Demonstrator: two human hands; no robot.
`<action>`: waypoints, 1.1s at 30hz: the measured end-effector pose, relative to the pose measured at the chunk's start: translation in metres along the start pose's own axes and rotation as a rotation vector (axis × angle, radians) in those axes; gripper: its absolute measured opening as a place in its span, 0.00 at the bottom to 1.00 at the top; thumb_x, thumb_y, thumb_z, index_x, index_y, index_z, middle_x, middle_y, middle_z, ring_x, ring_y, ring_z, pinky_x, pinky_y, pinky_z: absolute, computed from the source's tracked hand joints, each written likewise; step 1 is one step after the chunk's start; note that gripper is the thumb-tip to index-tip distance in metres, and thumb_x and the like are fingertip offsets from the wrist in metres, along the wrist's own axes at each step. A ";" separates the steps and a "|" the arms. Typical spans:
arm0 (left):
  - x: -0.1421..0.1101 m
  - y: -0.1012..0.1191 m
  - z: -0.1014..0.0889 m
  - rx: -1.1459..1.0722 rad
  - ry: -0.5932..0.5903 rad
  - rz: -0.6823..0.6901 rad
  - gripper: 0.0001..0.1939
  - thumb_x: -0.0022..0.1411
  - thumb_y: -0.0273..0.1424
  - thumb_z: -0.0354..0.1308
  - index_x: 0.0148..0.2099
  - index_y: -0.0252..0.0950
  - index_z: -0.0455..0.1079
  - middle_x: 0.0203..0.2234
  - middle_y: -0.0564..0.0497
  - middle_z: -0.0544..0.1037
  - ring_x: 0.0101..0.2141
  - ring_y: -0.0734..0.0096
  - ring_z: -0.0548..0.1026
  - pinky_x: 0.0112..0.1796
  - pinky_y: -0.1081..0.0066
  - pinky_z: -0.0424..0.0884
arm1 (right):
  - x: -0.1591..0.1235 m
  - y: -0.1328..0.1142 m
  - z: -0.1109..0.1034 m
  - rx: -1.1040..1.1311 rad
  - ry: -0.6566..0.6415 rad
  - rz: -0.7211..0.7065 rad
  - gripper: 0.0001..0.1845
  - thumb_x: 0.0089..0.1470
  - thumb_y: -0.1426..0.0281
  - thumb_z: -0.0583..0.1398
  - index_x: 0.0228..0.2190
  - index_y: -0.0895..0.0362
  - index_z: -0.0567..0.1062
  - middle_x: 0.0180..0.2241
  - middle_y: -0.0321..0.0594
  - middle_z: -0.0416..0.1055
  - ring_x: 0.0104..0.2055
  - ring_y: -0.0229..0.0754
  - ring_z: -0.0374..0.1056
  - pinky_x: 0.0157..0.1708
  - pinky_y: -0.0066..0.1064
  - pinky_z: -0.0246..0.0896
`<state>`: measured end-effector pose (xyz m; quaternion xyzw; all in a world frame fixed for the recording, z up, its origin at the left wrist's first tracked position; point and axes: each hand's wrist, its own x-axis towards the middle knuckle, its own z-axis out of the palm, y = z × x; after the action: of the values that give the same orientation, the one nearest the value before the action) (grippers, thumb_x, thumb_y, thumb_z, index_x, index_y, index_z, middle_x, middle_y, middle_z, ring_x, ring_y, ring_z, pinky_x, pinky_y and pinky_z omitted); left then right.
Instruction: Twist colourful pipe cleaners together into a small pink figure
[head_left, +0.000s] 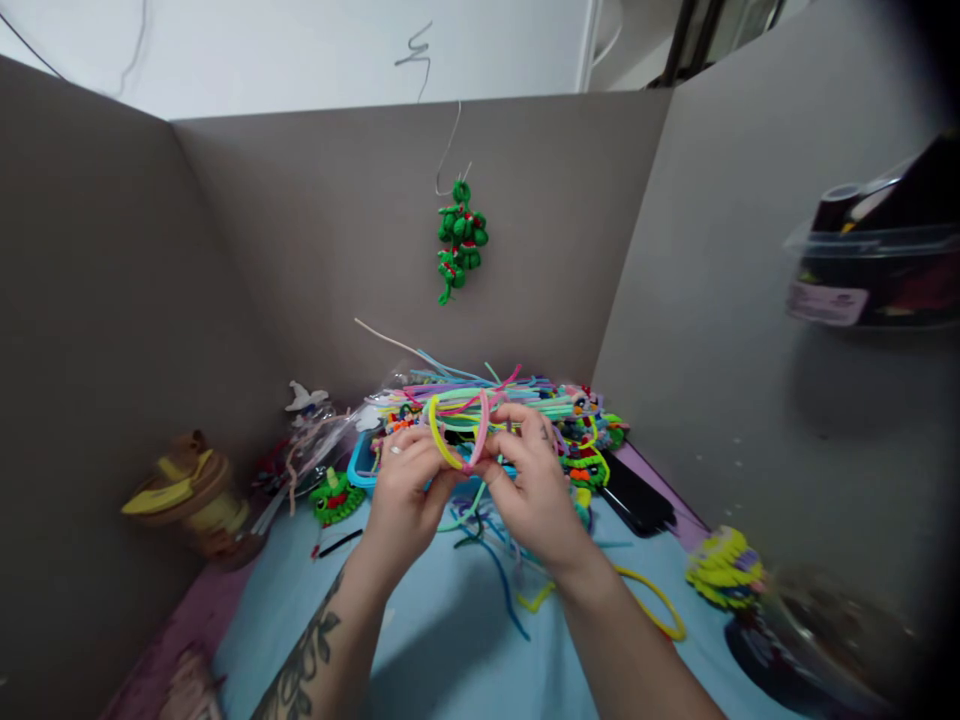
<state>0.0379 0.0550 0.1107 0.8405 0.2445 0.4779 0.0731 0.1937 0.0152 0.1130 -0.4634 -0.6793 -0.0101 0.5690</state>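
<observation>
My left hand (405, 478) and my right hand (529, 475) meet above the table, fingers pinched together on a small bundle of bent pipe cleaners (461, 430), yellow, pink and green loops. Just behind the hands lies a big heap of coloured pipe cleaners (517, 400). A forearm tattoo shows on my left arm. Loose blue, green and yellow pipe cleaners (502, 575) lie on the light blue table cover (435, 650) under my hands.
Grey partition walls enclose the desk on three sides. A green pipe-cleaner figure (460, 240) hangs on the back wall. A small green figure (335, 497), a brown and yellow spool (191, 495), a black phone (637, 495), a yellow-purple piece (724, 570) and a clear bin (874, 270) surround the work spot.
</observation>
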 end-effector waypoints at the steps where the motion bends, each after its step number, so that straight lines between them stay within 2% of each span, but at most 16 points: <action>1: 0.000 0.001 0.000 0.004 -0.002 -0.002 0.05 0.61 0.24 0.57 0.35 0.39 0.70 0.30 0.52 0.77 0.37 0.66 0.71 0.45 0.63 0.61 | 0.000 0.000 0.001 0.004 0.009 0.003 0.05 0.53 0.76 0.60 0.27 0.56 0.74 0.43 0.43 0.64 0.48 0.47 0.59 0.50 0.42 0.55; 4: 0.001 0.001 0.001 0.009 -0.021 -0.046 0.03 0.61 0.25 0.57 0.34 0.38 0.69 0.30 0.51 0.76 0.37 0.66 0.70 0.45 0.63 0.62 | -0.001 0.002 0.005 0.011 0.040 0.055 0.05 0.52 0.75 0.60 0.26 0.56 0.74 0.40 0.42 0.64 0.46 0.47 0.59 0.48 0.41 0.56; 9: 0.003 -0.004 0.001 -0.041 -0.050 -0.230 0.07 0.63 0.29 0.53 0.33 0.36 0.69 0.31 0.50 0.76 0.36 0.67 0.71 0.41 0.67 0.64 | 0.000 0.015 0.010 0.068 0.042 0.222 0.07 0.53 0.69 0.61 0.26 0.55 0.78 0.39 0.42 0.65 0.46 0.47 0.62 0.48 0.42 0.57; 13: 0.003 -0.009 -0.002 -0.043 -0.046 -0.367 0.11 0.64 0.31 0.51 0.29 0.36 0.68 0.25 0.52 0.74 0.31 0.68 0.71 0.36 0.69 0.64 | 0.001 0.020 0.007 0.089 0.028 0.214 0.08 0.55 0.71 0.59 0.33 0.52 0.80 0.40 0.42 0.66 0.46 0.46 0.63 0.48 0.41 0.57; 16: 0.003 -0.010 -0.004 -0.048 -0.017 -0.348 0.10 0.64 0.31 0.52 0.30 0.36 0.69 0.25 0.52 0.74 0.30 0.69 0.71 0.35 0.70 0.64 | 0.002 0.018 0.003 0.031 0.004 0.169 0.06 0.51 0.72 0.62 0.33 0.52 0.80 0.39 0.42 0.67 0.46 0.47 0.63 0.48 0.42 0.57; 19: 0.004 -0.008 -0.005 -0.041 0.007 -0.264 0.09 0.64 0.29 0.52 0.31 0.36 0.69 0.26 0.52 0.74 0.32 0.69 0.71 0.36 0.70 0.64 | 0.002 0.014 0.000 -0.010 -0.039 0.114 0.03 0.49 0.73 0.65 0.29 0.53 0.79 0.37 0.40 0.67 0.45 0.46 0.63 0.46 0.41 0.58; 22: 0.004 -0.005 -0.004 -0.035 0.025 -0.164 0.08 0.64 0.27 0.52 0.32 0.37 0.69 0.27 0.52 0.75 0.34 0.68 0.71 0.40 0.68 0.65 | 0.002 0.011 0.000 -0.034 -0.015 0.049 0.04 0.49 0.74 0.65 0.26 0.54 0.78 0.35 0.39 0.67 0.42 0.44 0.63 0.44 0.39 0.58; 24: 0.004 -0.003 -0.003 -0.010 0.108 -0.136 0.05 0.63 0.26 0.54 0.34 0.37 0.69 0.30 0.51 0.75 0.37 0.68 0.71 0.42 0.67 0.65 | 0.002 0.011 0.001 -0.042 0.032 0.017 0.04 0.51 0.75 0.64 0.27 0.54 0.77 0.34 0.38 0.67 0.41 0.43 0.63 0.42 0.38 0.58; 26: 0.003 -0.001 -0.002 0.048 0.243 -0.154 0.02 0.61 0.26 0.56 0.35 0.36 0.69 0.31 0.50 0.75 0.36 0.68 0.71 0.41 0.68 0.66 | 0.001 0.012 0.002 -0.066 0.108 0.002 0.05 0.51 0.75 0.63 0.27 0.54 0.77 0.33 0.38 0.66 0.40 0.43 0.62 0.41 0.37 0.58; 28: 0.001 0.002 -0.001 0.106 0.314 -0.188 0.03 0.60 0.27 0.58 0.33 0.37 0.68 0.29 0.51 0.73 0.34 0.69 0.71 0.37 0.69 0.67 | 0.001 0.012 0.004 -0.106 0.195 -0.008 0.05 0.52 0.76 0.63 0.27 0.55 0.77 0.32 0.37 0.65 0.38 0.42 0.61 0.40 0.37 0.58; 30: 0.000 0.006 0.001 0.113 0.292 -0.220 0.03 0.60 0.28 0.58 0.33 0.37 0.68 0.28 0.53 0.74 0.32 0.70 0.71 0.36 0.70 0.67 | -0.001 0.011 0.005 -0.140 0.258 -0.027 0.05 0.53 0.76 0.62 0.27 0.55 0.76 0.31 0.37 0.64 0.37 0.42 0.60 0.40 0.37 0.58; 33: -0.001 0.013 0.007 -0.002 0.260 -0.304 0.04 0.60 0.30 0.59 0.38 0.38 0.69 0.31 0.52 0.76 0.34 0.70 0.74 0.38 0.70 0.69 | -0.003 0.009 0.008 -0.157 0.287 -0.054 0.05 0.53 0.74 0.62 0.27 0.54 0.77 0.31 0.38 0.64 0.37 0.43 0.60 0.39 0.37 0.58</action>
<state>0.0477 0.0443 0.1103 0.7249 0.3756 0.5662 0.1133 0.1931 0.0230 0.1025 -0.4815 -0.6004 -0.1446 0.6219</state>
